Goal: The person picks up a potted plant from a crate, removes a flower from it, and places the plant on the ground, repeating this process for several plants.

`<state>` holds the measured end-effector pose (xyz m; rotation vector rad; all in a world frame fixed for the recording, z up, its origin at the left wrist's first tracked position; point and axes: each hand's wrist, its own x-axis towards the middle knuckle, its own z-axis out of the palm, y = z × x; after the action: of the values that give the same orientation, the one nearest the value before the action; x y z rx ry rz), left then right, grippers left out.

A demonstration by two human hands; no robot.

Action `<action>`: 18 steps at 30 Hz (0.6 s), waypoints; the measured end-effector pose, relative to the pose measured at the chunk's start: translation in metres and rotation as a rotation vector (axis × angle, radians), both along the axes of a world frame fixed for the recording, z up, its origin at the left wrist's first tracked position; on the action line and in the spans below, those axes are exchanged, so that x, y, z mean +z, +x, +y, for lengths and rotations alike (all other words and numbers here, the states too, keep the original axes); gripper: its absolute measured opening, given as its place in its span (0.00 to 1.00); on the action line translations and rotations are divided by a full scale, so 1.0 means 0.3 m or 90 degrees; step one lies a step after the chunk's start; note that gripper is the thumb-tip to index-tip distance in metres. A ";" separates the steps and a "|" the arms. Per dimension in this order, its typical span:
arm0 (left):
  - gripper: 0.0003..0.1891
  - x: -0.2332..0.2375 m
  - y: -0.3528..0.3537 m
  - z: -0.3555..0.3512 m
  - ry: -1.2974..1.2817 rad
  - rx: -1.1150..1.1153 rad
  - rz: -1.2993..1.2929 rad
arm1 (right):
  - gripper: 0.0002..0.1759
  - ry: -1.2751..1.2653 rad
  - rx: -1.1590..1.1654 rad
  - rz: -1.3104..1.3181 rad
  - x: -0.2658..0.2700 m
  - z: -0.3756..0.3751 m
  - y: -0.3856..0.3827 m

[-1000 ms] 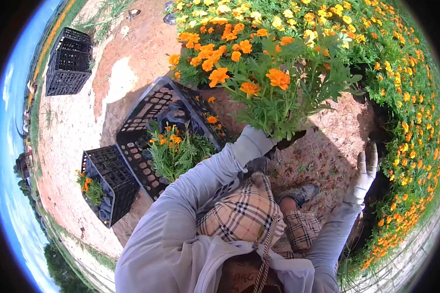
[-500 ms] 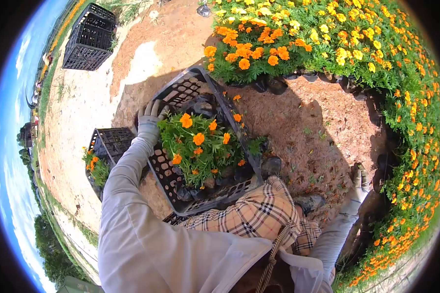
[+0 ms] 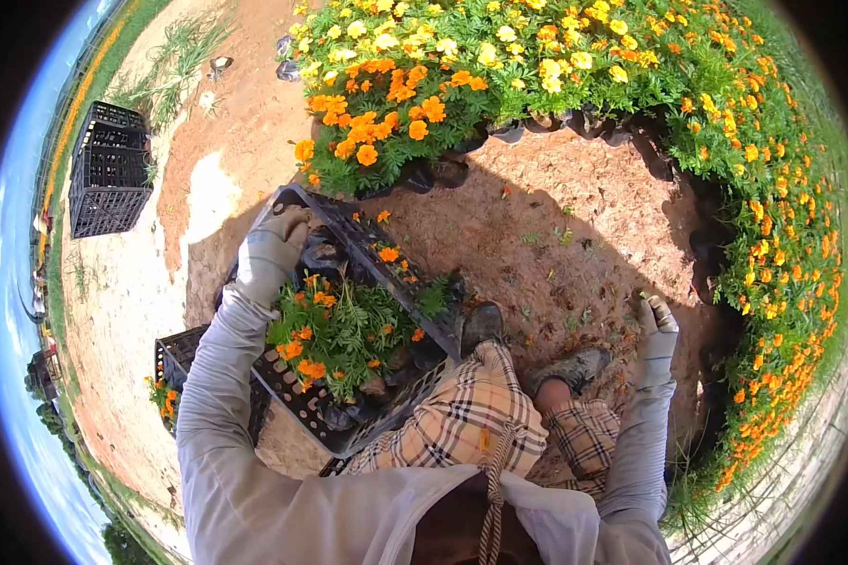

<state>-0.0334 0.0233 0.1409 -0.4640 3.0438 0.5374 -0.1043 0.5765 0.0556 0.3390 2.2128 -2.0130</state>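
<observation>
My left hand (image 3: 271, 250), in a pale glove, is closed on the far left rim of a black plastic crate (image 3: 383, 247). Inside it, orange marigold plants (image 3: 344, 330) stand in dark bags, some of them partly hidden by leaves. The crate's near end meets my checked trouser leg (image 3: 457, 410). Out to the right, my gloved right hand (image 3: 658, 325) hangs over bare soil, fingers loosely bent and a little apart, with nothing visible in it.
Bagged marigolds with yellow and orange flowers (image 3: 537, 71) curve along the far and right sides. A second crate (image 3: 179, 353) with marigolds stands at the left, partly behind my arm. Black crates (image 3: 111, 169) are stacked farther off. My shoe (image 3: 575, 369) rests on the soil.
My view has turned, shifting the surroundings leftward. My left hand has gone from spread fingers on the crate's side to closed on its far rim. The crate's tilt looks different.
</observation>
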 end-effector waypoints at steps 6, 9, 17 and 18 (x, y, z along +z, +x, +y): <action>0.26 -0.767 -0.500 0.209 0.311 0.008 -0.383 | 0.12 0.077 0.164 0.006 -0.058 -0.034 0.054; 0.26 -0.744 -0.646 0.270 0.163 0.224 -0.342 | 0.11 -0.009 0.073 -0.036 -0.078 0.012 0.052; 0.25 -0.793 -0.788 0.340 0.132 0.405 -0.273 | 0.11 -0.061 -0.020 -0.122 -0.145 0.050 -0.011; 0.25 -0.792 -0.802 0.345 0.132 0.412 -0.264 | 0.11 -0.052 -0.017 -0.123 -0.147 0.045 -0.017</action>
<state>-0.2739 0.1270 -0.0967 -1.3611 2.3701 0.6538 -0.1095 0.5902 0.0114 0.5308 2.0151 -1.9842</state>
